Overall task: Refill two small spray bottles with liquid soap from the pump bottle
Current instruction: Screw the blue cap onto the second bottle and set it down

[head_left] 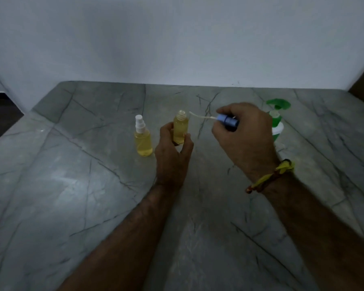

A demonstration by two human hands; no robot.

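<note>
Refilling status: both small bottles hold yellow liquid; judged nearly complete, with one bottle left to close.
Landmark: the open spray bottle [180, 129], held upright above the grey marble counter [72, 196]; all places below are given relative to it.
White-capped spray bottle [143, 139]: stands on the counter just left of the landmark, apart from it. Its white sprayer is fitted and yellow liquid reaches close to the shoulder. Judged finished.
Left hand [172, 152]: directly below and around the landmark. Thumb on its left side and fingers on its right side are curled around the lower body, gripping it.
Open spray bottle: neck uncovered, threads visible, liquid level near the shoulder. Judged filled and awaiting its top.
Blue spray cap [229, 121]: just right of the landmark, at neck height, lying roughly level. Its pale dip tube [200, 116] points left, the tip close to the open neck but not inside it.
Right hand [244, 133]: right of the landmark. Fingertips are curled and pinch the blue cap; a yellow and red thread band [271, 175] sits at the wrist.
Pump bottle [277, 124]: well right of the landmark, on the counter, partly hidden behind the right hand; green head and green-and-white body show.
Remaining work, as judged: guide the dip tube into the neck, seat the cap, screw it tight, set the bottle down.
</note>
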